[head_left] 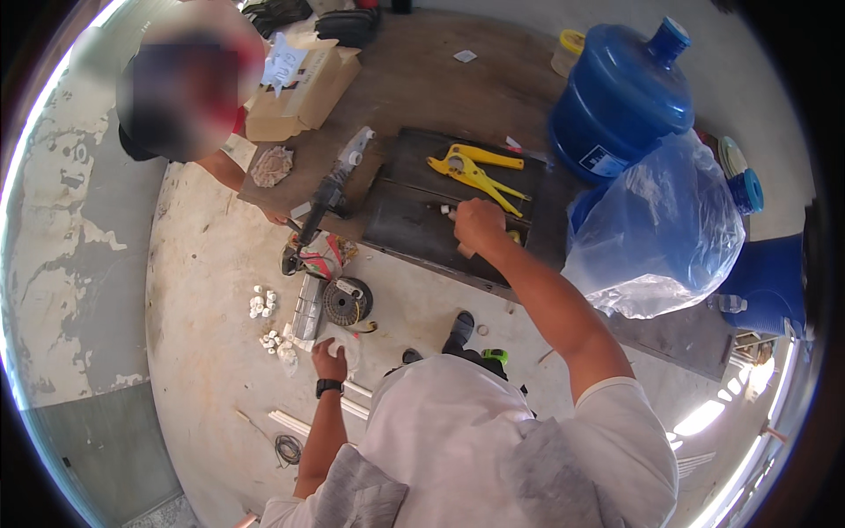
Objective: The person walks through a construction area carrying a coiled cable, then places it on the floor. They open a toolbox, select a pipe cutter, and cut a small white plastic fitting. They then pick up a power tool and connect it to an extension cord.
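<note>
My right hand is closed over the black tool case on the brown table. Whatever its fingers grip is hidden. A small white piece shows just left of its knuckles. Close behind this hand, a yellow-handled pipe cutter lies with its handles spread. Lower left, my left hand hangs in front of the table, fingers apart, a dark watch on its wrist. Beside those fingers is a clear plastic bag; I cannot tell whether they touch it. Just beyond sits a black reel.
A blue water jug and a plastic-wrapped one stand at the right. Another person's hand is by a black tool at the table's left edge. A cardboard box sits far left. White fittings lie on the floor.
</note>
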The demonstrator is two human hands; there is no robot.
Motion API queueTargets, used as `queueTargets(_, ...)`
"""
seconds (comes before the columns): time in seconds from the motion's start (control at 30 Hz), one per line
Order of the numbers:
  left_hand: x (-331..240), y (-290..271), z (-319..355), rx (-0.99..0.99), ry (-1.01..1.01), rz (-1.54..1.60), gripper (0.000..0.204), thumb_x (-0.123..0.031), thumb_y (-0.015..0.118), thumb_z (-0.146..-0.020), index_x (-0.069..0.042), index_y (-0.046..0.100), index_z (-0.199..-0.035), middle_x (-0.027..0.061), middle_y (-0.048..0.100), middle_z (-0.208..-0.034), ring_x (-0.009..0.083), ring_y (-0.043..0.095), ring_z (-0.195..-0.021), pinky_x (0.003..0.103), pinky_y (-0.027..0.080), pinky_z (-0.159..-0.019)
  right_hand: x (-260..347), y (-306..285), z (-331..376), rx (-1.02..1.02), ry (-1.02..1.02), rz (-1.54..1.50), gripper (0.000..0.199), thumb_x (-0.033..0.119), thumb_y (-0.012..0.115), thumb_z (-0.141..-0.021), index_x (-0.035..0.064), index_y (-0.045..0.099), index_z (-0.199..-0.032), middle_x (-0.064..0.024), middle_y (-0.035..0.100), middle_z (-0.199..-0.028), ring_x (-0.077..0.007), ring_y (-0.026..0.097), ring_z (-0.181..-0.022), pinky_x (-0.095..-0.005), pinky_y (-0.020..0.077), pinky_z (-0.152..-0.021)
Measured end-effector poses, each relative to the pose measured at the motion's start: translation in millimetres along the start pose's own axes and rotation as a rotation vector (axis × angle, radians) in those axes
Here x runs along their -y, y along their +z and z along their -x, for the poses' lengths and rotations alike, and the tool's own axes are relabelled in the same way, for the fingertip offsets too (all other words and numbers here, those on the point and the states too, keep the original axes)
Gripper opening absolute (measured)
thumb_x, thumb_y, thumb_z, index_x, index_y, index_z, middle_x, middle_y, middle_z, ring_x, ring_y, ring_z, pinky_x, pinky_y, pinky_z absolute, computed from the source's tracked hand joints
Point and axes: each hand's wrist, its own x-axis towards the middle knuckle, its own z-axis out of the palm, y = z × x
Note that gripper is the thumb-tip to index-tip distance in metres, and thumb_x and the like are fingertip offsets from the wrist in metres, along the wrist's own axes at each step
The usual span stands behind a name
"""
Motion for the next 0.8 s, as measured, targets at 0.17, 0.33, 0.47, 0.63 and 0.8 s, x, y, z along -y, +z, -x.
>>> queueTargets(0.17, -19, 25, -5, 0.036, 0.002, 0.219, 0.033, -0.025, 0.077, -0.085, -0.007, 0.07, -0.112, 0.0175, 0.066, -0.11, 0.0341, 0.063, -0.105, 0.043, 0.051, -0.093, -4, 26, -22, 0.02, 0.069, 0.192, 0.016, 0.016, 0.066, -0.082, 0.0087, 0.08, -0.084, -0.0162, 0.075, -0.083, -0.032, 0.074, -0.082, -0.0413, 0.0585, -0.066)
queueTargets(0.33, -42, 11, -27, 0.081, -0.076, 0.46, 0.035, -0.028, 0.076, -0.089, -0.006, 0.068, -0.116, 0.0146, 0.069, -0.11, 0.0274, 0.069, -0.101, 0.038, 0.055, -0.083, -8, 38, -38, 0.065, 0.033, 0.279, 0.017, 0.016, 0.065, -0.084, 0.0106, 0.08, -0.085, -0.0132, 0.076, -0.088, -0.0301, 0.075, -0.085, -0.0403, 0.0584, -0.065)
queueTargets(0.47, -64, -24, -59, 0.005, -0.047, 0.795, 0.029, -0.017, 0.073, -0.092, 0.0, 0.066, -0.115, 0.0115, 0.069, -0.11, 0.0182, 0.069, -0.098, 0.031, 0.055, -0.084, 0, 39, -44, 0.186, 0.083, 0.378, 0.018, 0.015, 0.064, -0.085, 0.0117, 0.081, -0.091, -0.0106, 0.077, -0.095, -0.0289, 0.075, -0.09, -0.0406, 0.0591, -0.067)
queueTargets(0.63, -97, -76, -126, -0.226, 0.102, 0.738, 0.021, -0.009, 0.071, -0.092, 0.0, 0.067, -0.11, 0.009, 0.069, -0.101, 0.0163, 0.069, -0.089, 0.028, 0.055, -0.081, 15, 48, -46, 0.303, 0.094, 0.49, 0.021, 0.013, 0.062, -0.086, 0.0133, 0.081, -0.097, -0.0077, 0.077, -0.098, -0.0277, 0.074, -0.094, -0.0405, 0.0597, -0.07)
queueTargets(0.8, -124, -106, -213, -0.167, 0.283, 0.724, 0.023, -0.01, 0.073, -0.089, 0.002, 0.067, -0.108, 0.0134, 0.067, -0.102, 0.0217, 0.068, -0.093, 0.033, 0.055, -0.084, 18, 41, -55, 0.434, 0.195, 0.494, 0.025, 0.015, 0.072, -0.082, 0.0146, 0.079, -0.105, -0.0068, 0.076, -0.109, -0.0258, 0.073, -0.103, -0.0357, 0.0593, -0.08)
